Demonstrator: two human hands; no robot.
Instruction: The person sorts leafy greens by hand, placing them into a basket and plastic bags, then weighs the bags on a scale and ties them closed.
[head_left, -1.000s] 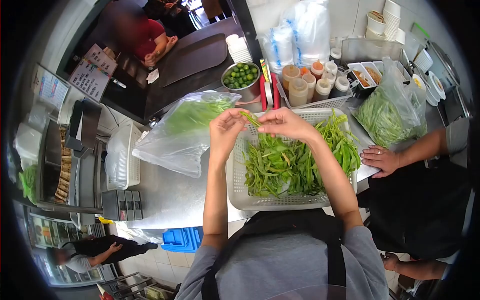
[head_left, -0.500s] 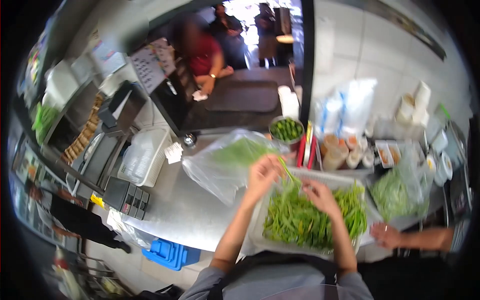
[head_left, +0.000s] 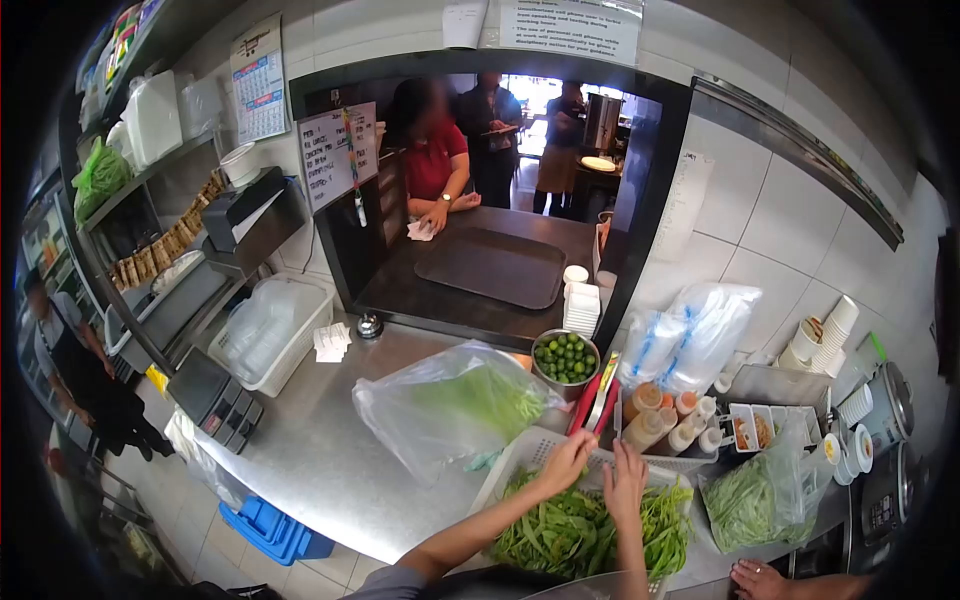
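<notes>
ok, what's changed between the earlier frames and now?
View tilted up, more wall shows. Hands came closer after spreading with a stem between them. Right hand: was pinching the stem, now fingers straighter, no stem visible in it. Left hand: grip unclear. Unmoved: basket, lime bowl, clear bag and tray.

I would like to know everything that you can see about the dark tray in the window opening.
The tray is dark, roughly rectangular, with rounded corners and a low raised rim. It looks like plastic. It lies flat and right side up on the dark ledge, with nothing on it. White stacked containers stand beside it. A person's hand is near one corner; contact is unclear.
</notes>
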